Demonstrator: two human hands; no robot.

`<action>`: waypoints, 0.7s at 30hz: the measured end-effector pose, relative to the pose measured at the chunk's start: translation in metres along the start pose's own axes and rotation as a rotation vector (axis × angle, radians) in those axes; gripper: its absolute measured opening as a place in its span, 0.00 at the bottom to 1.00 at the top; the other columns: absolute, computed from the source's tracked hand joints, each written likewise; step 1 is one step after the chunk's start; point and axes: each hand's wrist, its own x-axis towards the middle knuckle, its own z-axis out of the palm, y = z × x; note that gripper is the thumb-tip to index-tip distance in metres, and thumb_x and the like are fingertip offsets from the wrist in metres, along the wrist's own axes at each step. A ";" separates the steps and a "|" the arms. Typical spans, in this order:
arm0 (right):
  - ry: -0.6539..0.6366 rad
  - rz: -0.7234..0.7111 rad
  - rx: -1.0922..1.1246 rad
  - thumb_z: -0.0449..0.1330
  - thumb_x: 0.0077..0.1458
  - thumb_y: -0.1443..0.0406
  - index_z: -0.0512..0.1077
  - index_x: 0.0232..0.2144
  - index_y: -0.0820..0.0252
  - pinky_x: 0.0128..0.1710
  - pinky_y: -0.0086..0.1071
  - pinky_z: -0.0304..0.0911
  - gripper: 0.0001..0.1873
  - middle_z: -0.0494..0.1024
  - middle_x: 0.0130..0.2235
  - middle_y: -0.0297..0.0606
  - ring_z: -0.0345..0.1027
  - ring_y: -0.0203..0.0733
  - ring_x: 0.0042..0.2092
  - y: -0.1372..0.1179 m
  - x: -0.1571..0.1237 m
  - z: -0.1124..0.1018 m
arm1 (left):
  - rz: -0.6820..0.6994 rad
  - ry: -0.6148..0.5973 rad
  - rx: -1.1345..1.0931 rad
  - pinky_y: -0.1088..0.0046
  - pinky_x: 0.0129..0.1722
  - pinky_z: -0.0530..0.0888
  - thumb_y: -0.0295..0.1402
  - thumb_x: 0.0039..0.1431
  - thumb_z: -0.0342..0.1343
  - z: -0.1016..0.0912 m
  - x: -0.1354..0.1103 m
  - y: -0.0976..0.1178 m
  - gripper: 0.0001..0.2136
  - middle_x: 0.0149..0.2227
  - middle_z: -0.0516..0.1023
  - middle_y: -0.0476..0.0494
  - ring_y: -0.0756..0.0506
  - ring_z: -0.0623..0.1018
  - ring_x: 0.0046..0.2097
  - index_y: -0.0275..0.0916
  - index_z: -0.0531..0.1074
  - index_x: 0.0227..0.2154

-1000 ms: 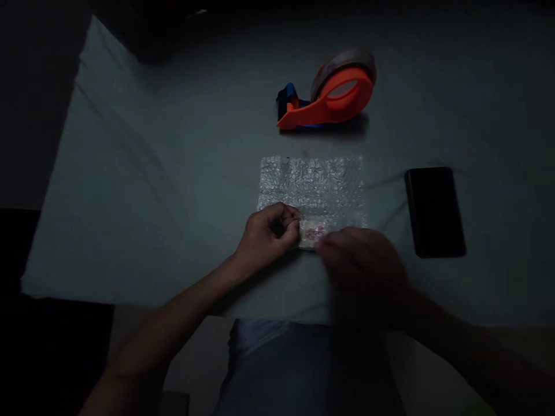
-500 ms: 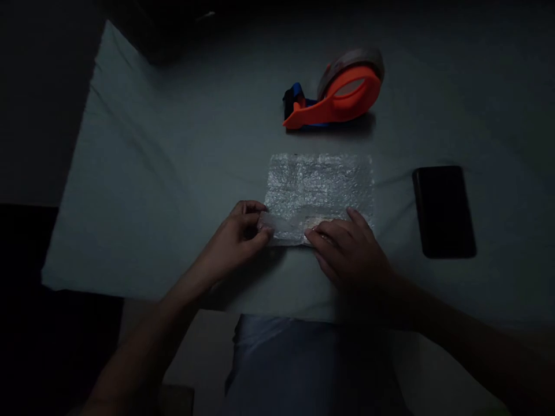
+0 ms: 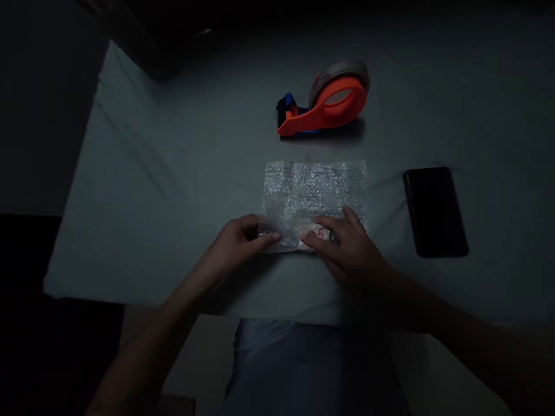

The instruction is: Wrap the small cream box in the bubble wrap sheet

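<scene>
A sheet of bubble wrap lies on the cloth, its near edge folded up into a low strip. Under the right part of that fold is a small pale item with red marks, mostly covered, so I cannot make out its kind. My left hand pinches the left end of the fold, thumb on top and fingers partly hidden behind. Thumb and fingers of my right hand close around the fold and the small item at the right, with one finger stretched out over the sheet.
Beyond the sheet stands an orange and blue tape dispenser with a roll of clear tape. A black phone lies to the right. The pale tablecloth ends near my lap, and its left edge drops off into darkness. The light is dim.
My left thumb has moved right onto the folded strip. My right fingers have spread a little, showing more of the red-marked item. The whole view has shifted slightly.
</scene>
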 end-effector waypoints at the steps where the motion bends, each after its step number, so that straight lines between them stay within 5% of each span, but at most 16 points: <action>1: -0.007 -0.006 0.009 0.54 0.56 0.75 0.71 0.48 0.62 0.57 0.59 0.55 0.18 0.74 0.48 0.53 0.68 0.47 0.53 0.000 -0.001 0.000 | -0.003 0.018 0.018 0.73 0.34 0.71 0.44 0.53 0.61 0.003 -0.001 -0.002 0.14 0.32 0.78 0.44 0.47 0.75 0.34 0.36 0.76 0.33; 7: -0.051 -0.004 0.039 0.53 0.57 0.75 0.70 0.49 0.58 0.57 0.59 0.57 0.19 0.73 0.49 0.49 0.67 0.44 0.53 -0.002 -0.005 -0.002 | 0.013 0.136 0.001 0.77 0.28 0.65 0.39 0.55 0.59 0.017 -0.010 -0.016 0.11 0.25 0.70 0.51 0.52 0.69 0.29 0.36 0.70 0.26; 13: 0.016 -0.013 -0.122 0.55 0.54 0.73 0.72 0.45 0.56 0.56 0.55 0.58 0.17 0.73 0.50 0.46 0.63 0.48 0.54 -0.013 0.004 -0.009 | 0.048 0.212 -0.148 0.81 0.26 0.63 0.29 0.49 0.58 0.028 -0.002 -0.007 0.08 0.24 0.63 0.56 0.55 0.64 0.26 0.38 0.62 0.27; 17: 0.038 -0.047 -0.203 0.56 0.52 0.72 0.74 0.43 0.58 0.56 0.48 0.58 0.15 0.77 0.37 0.38 0.66 0.43 0.42 -0.016 0.007 -0.013 | 0.123 0.176 -0.206 0.81 0.27 0.65 0.27 0.49 0.57 0.034 0.002 0.010 0.08 0.26 0.65 0.55 0.55 0.66 0.27 0.39 0.64 0.32; 21: -0.006 -0.079 -0.199 0.56 0.53 0.70 0.74 0.40 0.58 0.58 0.50 0.53 0.12 0.77 0.39 0.38 0.66 0.43 0.42 -0.014 0.002 -0.011 | 0.176 0.057 -0.157 0.79 0.28 0.69 0.31 0.57 0.54 0.040 0.002 0.031 0.10 0.29 0.69 0.52 0.53 0.70 0.29 0.40 0.66 0.42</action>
